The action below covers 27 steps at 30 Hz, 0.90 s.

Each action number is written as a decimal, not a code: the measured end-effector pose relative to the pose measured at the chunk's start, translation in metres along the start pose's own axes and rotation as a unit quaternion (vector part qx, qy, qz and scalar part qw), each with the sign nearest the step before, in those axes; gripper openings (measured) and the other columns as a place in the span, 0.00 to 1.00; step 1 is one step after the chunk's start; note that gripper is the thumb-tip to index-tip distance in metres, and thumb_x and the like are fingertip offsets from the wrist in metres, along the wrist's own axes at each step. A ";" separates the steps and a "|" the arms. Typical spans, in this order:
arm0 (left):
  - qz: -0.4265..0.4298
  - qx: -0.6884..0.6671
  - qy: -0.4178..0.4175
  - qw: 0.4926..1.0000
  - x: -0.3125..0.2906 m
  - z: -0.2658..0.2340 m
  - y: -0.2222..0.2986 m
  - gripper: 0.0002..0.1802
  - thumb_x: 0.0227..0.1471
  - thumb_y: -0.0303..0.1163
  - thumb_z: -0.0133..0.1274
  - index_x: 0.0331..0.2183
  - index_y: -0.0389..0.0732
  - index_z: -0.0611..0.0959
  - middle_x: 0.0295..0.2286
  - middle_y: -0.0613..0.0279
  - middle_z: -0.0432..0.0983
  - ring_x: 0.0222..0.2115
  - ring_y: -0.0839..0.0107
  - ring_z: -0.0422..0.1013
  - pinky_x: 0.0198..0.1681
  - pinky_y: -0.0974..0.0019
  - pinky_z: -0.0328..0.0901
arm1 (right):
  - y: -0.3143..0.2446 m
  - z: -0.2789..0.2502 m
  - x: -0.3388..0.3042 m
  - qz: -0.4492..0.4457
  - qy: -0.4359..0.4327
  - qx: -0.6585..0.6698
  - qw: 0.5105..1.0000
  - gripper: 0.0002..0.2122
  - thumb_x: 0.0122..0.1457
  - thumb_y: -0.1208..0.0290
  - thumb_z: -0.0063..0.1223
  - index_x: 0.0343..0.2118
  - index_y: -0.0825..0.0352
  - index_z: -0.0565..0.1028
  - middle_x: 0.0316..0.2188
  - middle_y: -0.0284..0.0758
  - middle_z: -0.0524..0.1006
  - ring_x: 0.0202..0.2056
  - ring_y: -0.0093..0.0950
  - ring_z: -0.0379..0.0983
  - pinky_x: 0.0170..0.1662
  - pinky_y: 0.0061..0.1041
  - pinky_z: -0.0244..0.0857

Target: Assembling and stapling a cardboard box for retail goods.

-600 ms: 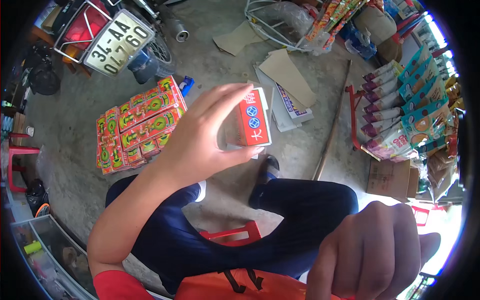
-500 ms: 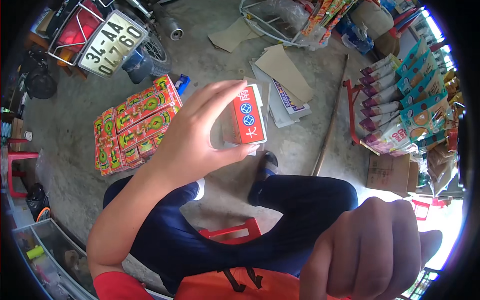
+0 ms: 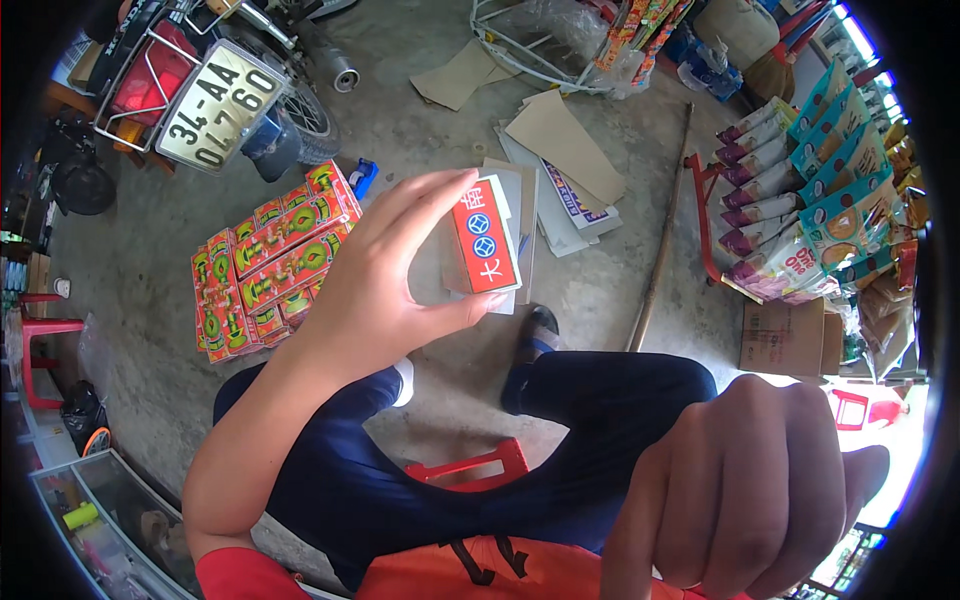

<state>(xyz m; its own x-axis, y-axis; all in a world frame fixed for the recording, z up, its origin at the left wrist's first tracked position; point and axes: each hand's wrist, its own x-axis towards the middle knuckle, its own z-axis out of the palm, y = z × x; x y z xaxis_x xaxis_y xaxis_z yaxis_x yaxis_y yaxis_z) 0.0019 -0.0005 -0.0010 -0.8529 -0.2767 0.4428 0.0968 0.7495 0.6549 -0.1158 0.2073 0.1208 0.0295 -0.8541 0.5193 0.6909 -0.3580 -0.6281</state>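
Observation:
My left hand (image 3: 385,265) is stretched out in front of me, closed on a small box (image 3: 484,245). Thumb and fingertips pinch the box at its two ends. Its visible face is red with a white edge, two blue round emblems and dark characters; a pale flap sticks out at its right side. Large and close at the lower right, my right hand (image 3: 740,490) is curled into a fist, knuckles up. Whatever it grips, if anything, is hidden behind the fingers.
On the floor to the left lies a block of red and green patterned packs (image 3: 275,265). Cardboard sheets (image 3: 572,150) and a long pole (image 3: 660,240) lie ahead. A motorbike (image 3: 165,75) stands far left, a rack of snack bags (image 3: 800,215) right. A red stool (image 3: 485,468) is below me.
The small box and my left hand have shifted slightly left in the picture, the grip unchanged. My right fist sits a little higher. The whole view has turned slightly.

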 end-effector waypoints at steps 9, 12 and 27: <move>-0.012 0.002 -0.005 1.000 -0.004 -0.002 -0.002 0.48 0.41 0.36 0.74 0.63 0.35 0.74 0.60 0.49 0.72 0.62 0.54 0.66 0.66 0.53 0.60 | -0.010 0.022 -0.018 0.030 0.135 -0.023 0.990 0.38 0.79 0.58 0.18 0.08 0.69 0.63 0.09 0.45 0.64 0.08 0.35 0.55 0.19 0.43 0.65; 0.031 0.035 0.008 0.999 0.000 -0.001 -0.002 0.46 0.43 0.35 0.73 0.62 0.35 0.74 0.57 0.49 0.73 0.57 0.51 0.71 0.61 0.54 0.66 | -0.012 0.019 -0.017 0.049 0.125 -0.017 0.991 0.38 0.79 0.58 0.17 0.09 0.70 0.63 0.10 0.45 0.65 0.08 0.36 0.56 0.20 0.43 0.65; -0.007 0.006 -0.001 1.000 0.001 -0.003 0.002 0.49 0.40 0.36 0.75 0.63 0.36 0.74 0.60 0.50 0.72 0.61 0.54 0.68 0.66 0.54 0.60 | -0.015 0.002 -0.014 0.052 0.050 0.007 0.997 0.32 0.75 0.60 0.29 0.13 0.72 0.70 0.13 0.45 0.69 0.10 0.36 0.60 0.24 0.43 0.69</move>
<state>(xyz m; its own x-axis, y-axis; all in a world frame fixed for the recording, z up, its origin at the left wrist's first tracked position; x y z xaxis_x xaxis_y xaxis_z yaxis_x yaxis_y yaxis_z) 0.0032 -0.0010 0.0028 -0.8552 -0.2856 0.4324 0.0793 0.7524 0.6539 -0.1246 0.2254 0.1243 0.0294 -0.9199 0.3910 0.6979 -0.2611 -0.6669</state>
